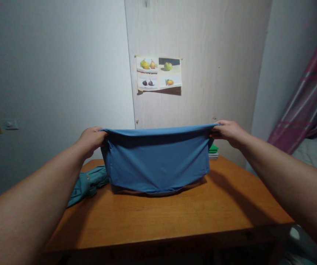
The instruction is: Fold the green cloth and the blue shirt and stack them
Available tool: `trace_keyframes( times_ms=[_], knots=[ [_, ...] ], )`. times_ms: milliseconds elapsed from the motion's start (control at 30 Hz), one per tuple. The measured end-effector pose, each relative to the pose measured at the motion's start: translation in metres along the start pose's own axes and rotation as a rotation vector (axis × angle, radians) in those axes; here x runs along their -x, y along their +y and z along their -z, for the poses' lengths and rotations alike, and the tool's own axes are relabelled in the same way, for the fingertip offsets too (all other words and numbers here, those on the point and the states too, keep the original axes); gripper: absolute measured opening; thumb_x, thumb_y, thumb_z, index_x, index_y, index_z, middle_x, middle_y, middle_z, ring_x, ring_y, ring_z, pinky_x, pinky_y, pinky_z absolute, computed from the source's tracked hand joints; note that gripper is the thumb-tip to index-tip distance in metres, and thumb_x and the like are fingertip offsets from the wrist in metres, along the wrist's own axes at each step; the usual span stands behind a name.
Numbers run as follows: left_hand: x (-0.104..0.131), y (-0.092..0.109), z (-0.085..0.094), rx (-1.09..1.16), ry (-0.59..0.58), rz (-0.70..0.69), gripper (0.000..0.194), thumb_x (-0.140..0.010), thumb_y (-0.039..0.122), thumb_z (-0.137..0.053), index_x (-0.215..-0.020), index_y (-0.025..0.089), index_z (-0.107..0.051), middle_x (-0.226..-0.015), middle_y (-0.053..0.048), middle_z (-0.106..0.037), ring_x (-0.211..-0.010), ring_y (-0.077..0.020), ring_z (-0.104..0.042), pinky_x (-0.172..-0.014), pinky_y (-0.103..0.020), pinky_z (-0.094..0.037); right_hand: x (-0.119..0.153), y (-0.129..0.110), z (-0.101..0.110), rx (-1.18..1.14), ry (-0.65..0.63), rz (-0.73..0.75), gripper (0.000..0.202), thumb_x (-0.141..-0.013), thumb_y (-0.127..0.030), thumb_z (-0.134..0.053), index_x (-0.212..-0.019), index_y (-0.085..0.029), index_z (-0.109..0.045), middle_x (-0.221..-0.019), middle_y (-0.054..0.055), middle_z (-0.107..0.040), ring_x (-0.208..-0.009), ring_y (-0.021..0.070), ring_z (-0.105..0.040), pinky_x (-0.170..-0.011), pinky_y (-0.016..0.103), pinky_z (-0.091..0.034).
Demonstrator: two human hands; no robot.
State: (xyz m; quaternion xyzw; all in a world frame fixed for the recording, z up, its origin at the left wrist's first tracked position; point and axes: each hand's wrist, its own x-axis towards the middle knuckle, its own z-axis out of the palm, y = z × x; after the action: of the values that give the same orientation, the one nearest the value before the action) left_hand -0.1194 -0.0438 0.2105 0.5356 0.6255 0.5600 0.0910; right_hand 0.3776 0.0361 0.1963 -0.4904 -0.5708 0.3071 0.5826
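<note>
A blue piece of cloth (158,158), perhaps a garment, is stretched between my two hands above the wooden table (153,217). My left hand (92,140) pinches its upper left corner, and my right hand (226,131) grips the upper right corner. The top edge runs nearly level and taut, while the rest hangs in soft folds. Its lower edge comes down close to the tabletop; I cannot tell whether it touches. Whatever stands behind the cloth is hidden.
A bundled teal cloth item (88,182) lies at the table's left side. Green and grey folded items (213,151) are stacked at the back right. Fruit pictures (158,73) hang on the panel behind, and a pink curtain (302,95) hangs at the right.
</note>
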Motion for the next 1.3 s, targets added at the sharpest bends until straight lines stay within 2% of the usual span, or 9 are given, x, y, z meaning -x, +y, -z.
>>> trace_keyframes(
  times_ms=[267, 400, 567, 767, 933, 1133, 1300],
  knots=[
    [-0.005, 0.006, 0.004, 0.015, 0.054, -0.060, 0.017, -0.063, 0.030, -0.063, -0.072, 0.016, -0.065, -0.062, 0.001, -0.056, -0.059, -0.0133, -0.044, -0.053, -0.025, -0.029, -0.003, -0.004, 0.004, -0.009, 0.015, 0.031, 0.009, -0.084, -0.011, -0.065, -0.081, -0.019, -0.061, -0.063, 0.001, -0.067, -0.055, 0.0137, -0.066, -0.059, 0.025, -0.059],
    [-0.003, 0.009, 0.006, 0.024, 0.051, -0.054, 0.016, -0.063, 0.027, -0.062, -0.074, 0.016, -0.064, -0.060, 0.004, -0.054, -0.059, -0.0123, -0.042, -0.054, -0.025, -0.027, -0.001, -0.005, 0.005, -0.010, 0.014, 0.034, 0.010, -0.082, -0.011, -0.067, -0.081, -0.019, -0.061, -0.062, 0.001, -0.067, -0.054, 0.0141, -0.066, -0.058, 0.025, -0.059],
    [0.000, 0.009, 0.008, 0.020, 0.040, -0.045, 0.011, -0.065, 0.027, -0.063, -0.069, 0.017, -0.061, -0.051, 0.006, -0.044, -0.055, -0.0112, -0.035, -0.053, -0.025, -0.024, 0.004, -0.007, 0.009, 0.000, 0.006, 0.028, 0.011, -0.081, -0.009, -0.066, -0.081, -0.018, -0.061, -0.062, 0.001, -0.067, -0.051, 0.0138, -0.065, -0.057, 0.025, -0.059],
    [0.002, 0.012, 0.008, 0.027, 0.007, -0.030, 0.014, -0.067, 0.028, -0.063, -0.073, 0.015, -0.062, -0.054, 0.006, -0.049, -0.056, -0.0111, -0.037, -0.053, -0.025, -0.025, 0.004, -0.008, 0.012, 0.015, 0.002, 0.011, 0.010, -0.080, -0.009, -0.066, -0.081, -0.018, -0.061, -0.061, 0.001, -0.066, -0.052, 0.0145, -0.066, -0.052, 0.024, -0.056],
    [-0.001, 0.009, 0.006, 0.036, -0.009, -0.011, 0.020, -0.066, 0.029, -0.062, -0.079, 0.015, -0.067, -0.064, 0.002, -0.060, -0.063, -0.0146, -0.047, -0.056, -0.025, -0.032, -0.001, -0.002, 0.012, 0.050, 0.029, 0.009, 0.009, -0.079, -0.009, -0.065, -0.079, -0.017, -0.062, -0.059, 0.000, -0.064, -0.050, 0.0138, -0.064, -0.049, 0.022, -0.053],
    [-0.018, -0.007, -0.009, -0.007, -0.020, -0.018, 0.023, -0.059, 0.032, -0.061, -0.075, 0.017, -0.069, -0.067, -0.001, -0.065, -0.065, -0.0173, -0.053, -0.054, -0.024, -0.036, -0.013, 0.007, -0.009, 0.022, 0.036, -0.013, 0.011, -0.076, -0.008, -0.065, -0.075, -0.017, -0.060, -0.056, 0.000, -0.062, -0.047, 0.0130, -0.062, -0.048, 0.022, -0.054],
    [-0.043, -0.006, -0.030, -0.034, 0.081, -0.043, 0.022, -0.059, 0.031, -0.060, -0.075, 0.018, -0.068, -0.063, -0.001, -0.061, -0.060, -0.0162, -0.050, -0.050, -0.024, -0.033, -0.043, 0.010, -0.034, -0.021, 0.107, 0.019, 0.014, -0.074, -0.006, -0.064, -0.073, -0.018, -0.058, -0.054, -0.002, -0.061, -0.049, 0.0118, -0.060, -0.051, 0.022, -0.055]
  ],
)
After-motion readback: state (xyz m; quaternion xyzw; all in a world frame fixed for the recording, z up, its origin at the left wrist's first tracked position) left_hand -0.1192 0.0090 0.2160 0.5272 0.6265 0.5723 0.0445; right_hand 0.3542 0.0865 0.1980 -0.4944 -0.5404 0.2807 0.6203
